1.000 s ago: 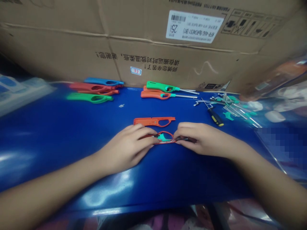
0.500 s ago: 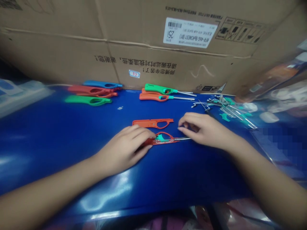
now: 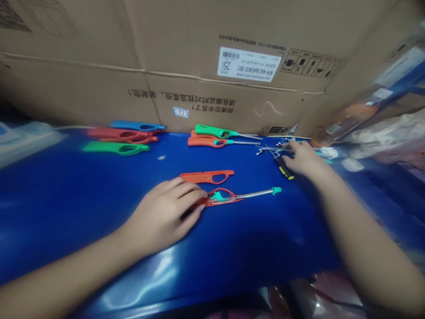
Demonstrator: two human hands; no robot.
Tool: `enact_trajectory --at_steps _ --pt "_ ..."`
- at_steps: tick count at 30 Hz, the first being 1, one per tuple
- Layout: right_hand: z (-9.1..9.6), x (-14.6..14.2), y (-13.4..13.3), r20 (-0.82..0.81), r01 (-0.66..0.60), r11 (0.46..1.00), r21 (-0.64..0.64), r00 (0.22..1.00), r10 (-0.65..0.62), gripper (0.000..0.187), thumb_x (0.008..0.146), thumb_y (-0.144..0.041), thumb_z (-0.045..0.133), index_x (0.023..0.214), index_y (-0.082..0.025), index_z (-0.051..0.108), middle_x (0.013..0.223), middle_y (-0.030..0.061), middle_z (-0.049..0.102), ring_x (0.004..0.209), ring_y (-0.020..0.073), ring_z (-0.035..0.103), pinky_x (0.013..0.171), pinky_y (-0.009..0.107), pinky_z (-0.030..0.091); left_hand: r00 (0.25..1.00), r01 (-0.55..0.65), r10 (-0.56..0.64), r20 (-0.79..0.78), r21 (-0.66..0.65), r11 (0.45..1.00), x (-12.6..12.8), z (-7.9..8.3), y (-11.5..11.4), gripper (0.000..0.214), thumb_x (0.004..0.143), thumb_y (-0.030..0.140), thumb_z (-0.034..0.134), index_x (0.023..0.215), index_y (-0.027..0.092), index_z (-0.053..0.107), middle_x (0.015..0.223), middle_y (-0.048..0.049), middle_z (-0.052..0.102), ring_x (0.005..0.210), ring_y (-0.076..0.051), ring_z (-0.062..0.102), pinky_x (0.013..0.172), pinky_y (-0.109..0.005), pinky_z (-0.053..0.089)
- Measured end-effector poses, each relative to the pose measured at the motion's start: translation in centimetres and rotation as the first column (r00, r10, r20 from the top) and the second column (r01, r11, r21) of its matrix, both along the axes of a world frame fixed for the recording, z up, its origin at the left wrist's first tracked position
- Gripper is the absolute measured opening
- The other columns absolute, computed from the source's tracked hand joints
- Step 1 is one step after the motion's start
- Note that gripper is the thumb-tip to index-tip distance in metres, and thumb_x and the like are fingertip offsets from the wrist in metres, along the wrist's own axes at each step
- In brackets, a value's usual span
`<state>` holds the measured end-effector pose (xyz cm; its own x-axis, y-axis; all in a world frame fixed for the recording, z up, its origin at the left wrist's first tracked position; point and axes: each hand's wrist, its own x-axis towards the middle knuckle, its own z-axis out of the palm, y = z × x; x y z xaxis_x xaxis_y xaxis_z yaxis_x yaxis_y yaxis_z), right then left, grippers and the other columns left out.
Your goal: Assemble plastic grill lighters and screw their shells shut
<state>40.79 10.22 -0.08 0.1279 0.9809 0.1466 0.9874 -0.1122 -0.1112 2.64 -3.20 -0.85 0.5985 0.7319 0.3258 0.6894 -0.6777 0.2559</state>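
Note:
An opened orange lighter (image 3: 222, 197) lies on the blue table (image 3: 83, 199). It has a teal trigger and a metal tube tipped in teal (image 3: 276, 190) pointing right. My left hand (image 3: 164, 215) pinches its rear end between fingers and thumb. A separate orange shell half (image 3: 206, 177) lies just behind it. My right hand (image 3: 300, 157) is far to the right, its fingers curled down onto a pile of metal tubes and teal parts (image 3: 272, 148). A black-and-yellow screwdriver (image 3: 284, 170) lies against that hand; what the fingers grip is hidden.
A large cardboard box (image 3: 199, 66) walls off the back. Finished green and orange lighters (image 3: 215, 136) lie in front of it. Blue, red and green shells (image 3: 119, 138) lie at the back left. Plastic bags (image 3: 381, 137) crowd the right side. The table's front edge is near.
My right hand let go of the lighter's tube and moved right and back to the parts pile. The tube and its teal tip now show. My left hand stayed on the lighter.

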Motion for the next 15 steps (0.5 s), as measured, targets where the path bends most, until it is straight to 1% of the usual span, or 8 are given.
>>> enact_trajectory --at_steps 2,4,6,8,11,15 --pt "-0.29 0.19 0.24 0.004 0.003 1.000 -0.020 1.000 -0.003 0.039 0.079 -0.023 0.067 0.119 -0.018 0.067 0.113 0.0135 0.061 0.096 0.0281 0.064 0.092 0.041 0.050 0.999 -0.039 0.039 -0.015 -0.001 0.999 0.02 0.22 -0.18 0.023 0.096 0.031 0.055 0.113 0.023 0.067 0.107 -0.0043 0.072 0.096 -0.024 0.062 0.082 -0.039 0.050" --pt "-0.42 0.34 0.47 0.001 -0.008 0.999 -0.044 1.000 0.008 0.034 0.081 -0.023 0.066 0.115 -0.019 0.070 0.108 0.0116 0.063 0.097 0.0270 0.064 0.092 0.039 0.050 0.998 -0.050 0.050 -0.035 -0.008 0.999 0.01 0.36 -0.27 0.026 0.094 0.032 0.055 0.116 0.022 0.066 0.107 -0.0050 0.071 0.097 -0.025 0.061 0.081 -0.039 0.051" --pt "-0.48 0.51 0.67 -0.006 -0.020 0.998 -0.058 1.000 0.020 0.033 0.082 -0.025 0.066 0.114 -0.020 0.071 0.106 0.0107 0.064 0.094 0.0252 0.064 0.090 0.038 0.051 0.998 -0.041 0.040 -0.056 -0.017 0.999 0.00 0.38 -0.23 0.025 0.095 0.030 0.053 0.116 0.023 0.066 0.108 -0.0053 0.070 0.098 -0.025 0.061 0.081 -0.039 0.051" --pt "-0.52 0.67 0.78 -0.016 -0.031 0.998 -0.060 0.999 0.030 0.035 0.082 -0.027 0.067 0.116 -0.019 0.070 0.106 0.0107 0.064 0.088 0.0230 0.064 0.087 0.036 0.052 0.998 -0.029 0.027 -0.060 -0.029 0.999 0.00 0.30 -0.12 0.023 0.096 0.026 0.051 0.114 0.024 0.066 0.108 -0.0049 0.069 0.098 -0.024 0.061 0.081 -0.038 0.051" --pt "-0.49 0.82 0.72 -0.021 -0.047 0.998 -0.044 0.999 0.046 0.033 0.080 -0.027 0.069 0.112 -0.019 0.070 0.106 0.0105 0.064 0.084 0.0213 0.063 0.084 0.034 0.051 0.999 -0.018 0.016 -0.043 -0.041 0.999 -0.03 0.09 0.02 0.022 0.098 0.025 0.050 0.113 0.024 0.065 0.109 -0.0047 0.069 0.097 -0.023 0.061 0.083 -0.038 0.051" --pt "-0.12 1.01 0.50 -0.005 -0.030 0.999 0.019 1.000 0.030 0.036 0.077 -0.026 0.070 0.112 -0.017 0.068 0.109 0.0125 0.062 0.086 0.0238 0.063 0.084 0.036 0.051 0.999 -0.018 0.016 -0.042 -0.047 0.999 -0.24 -0.25 0.04 0.021 0.100 0.027 0.050 0.114 0.025 0.064 0.109 -0.0043 0.069 0.099 -0.023 0.060 0.084 -0.037 0.051"
